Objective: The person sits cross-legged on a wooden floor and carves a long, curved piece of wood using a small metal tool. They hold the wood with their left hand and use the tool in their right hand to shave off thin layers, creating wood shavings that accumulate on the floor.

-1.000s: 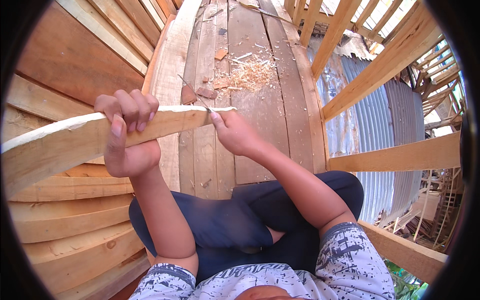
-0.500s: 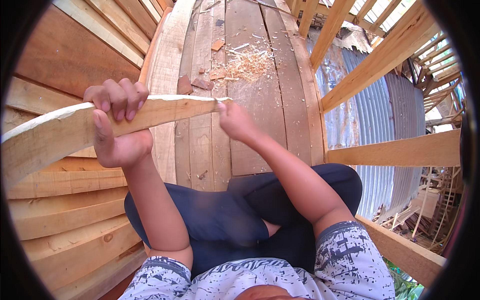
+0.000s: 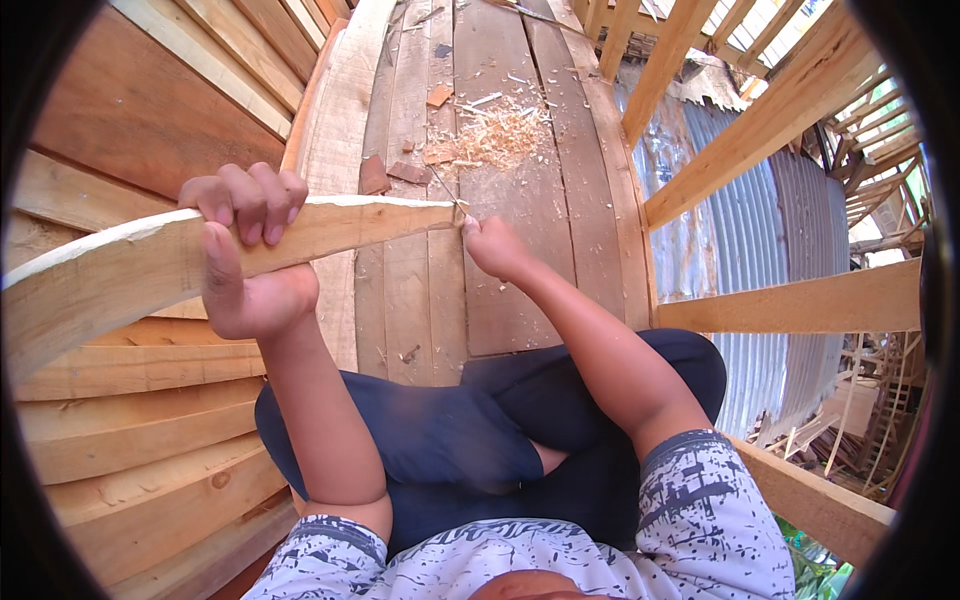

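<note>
A long, curved piece of wood [image 3: 370, 222] with a pale, freshly cut upper edge reaches in from the left and narrows to a tip. My left hand [image 3: 250, 245] is closed round it, fingers over the top edge and palm below. Just past the narrow tip, my right hand [image 3: 493, 247] is closed on a knife [image 3: 447, 187]. The thin, dark blade points up and away, crossing the wood's end. Its handle is hidden in my fist.
Wood shavings [image 3: 505, 135] and small reddish-brown scraps [image 3: 408, 173] lie on the plank floor [image 3: 515, 215]. A slatted timber wall [image 3: 130, 370] stands on my left. On the right are wooden rails [image 3: 790, 302], with corrugated metal sheets [image 3: 745, 250] beyond. My crossed legs are below the wood.
My right hand has moved a little right and down, off the wood's tip, and the blade now shows. The left hand and the wood have shifted slightly right.
</note>
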Demonstrator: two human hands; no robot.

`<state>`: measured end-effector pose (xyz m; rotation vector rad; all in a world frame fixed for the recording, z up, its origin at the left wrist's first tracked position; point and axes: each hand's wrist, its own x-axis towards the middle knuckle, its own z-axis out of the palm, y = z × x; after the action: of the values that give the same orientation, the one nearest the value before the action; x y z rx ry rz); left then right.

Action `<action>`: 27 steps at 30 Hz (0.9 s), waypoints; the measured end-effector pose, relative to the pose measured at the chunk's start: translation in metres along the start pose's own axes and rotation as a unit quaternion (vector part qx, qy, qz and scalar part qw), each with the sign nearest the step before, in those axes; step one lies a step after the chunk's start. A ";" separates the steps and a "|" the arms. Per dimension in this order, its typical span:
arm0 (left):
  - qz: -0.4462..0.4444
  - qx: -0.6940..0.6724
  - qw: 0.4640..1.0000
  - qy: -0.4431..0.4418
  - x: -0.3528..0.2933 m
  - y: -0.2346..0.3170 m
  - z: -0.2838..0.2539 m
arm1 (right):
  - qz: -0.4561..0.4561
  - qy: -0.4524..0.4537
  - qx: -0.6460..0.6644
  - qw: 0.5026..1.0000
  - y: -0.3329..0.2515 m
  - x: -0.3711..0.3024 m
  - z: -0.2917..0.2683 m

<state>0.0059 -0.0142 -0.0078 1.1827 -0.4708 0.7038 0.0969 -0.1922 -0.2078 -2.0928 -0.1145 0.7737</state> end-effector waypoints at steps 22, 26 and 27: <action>-0.001 -0.010 1.000 0.006 0.002 -0.002 0.005 | -0.043 0.042 0.012 0.998 0.024 0.016 0.004; -0.002 0.012 1.000 -0.017 -0.001 0.004 0.005 | -0.022 -0.019 0.019 0.999 -0.024 -0.013 -0.006; -0.004 0.008 0.999 -0.031 0.000 0.004 0.007 | -0.099 0.000 0.020 0.995 -0.034 -0.023 -0.005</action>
<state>0.0034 -0.0203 -0.0032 1.2230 -0.5132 0.6672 0.0880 -0.1830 -0.1690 -2.0081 -0.2989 0.6520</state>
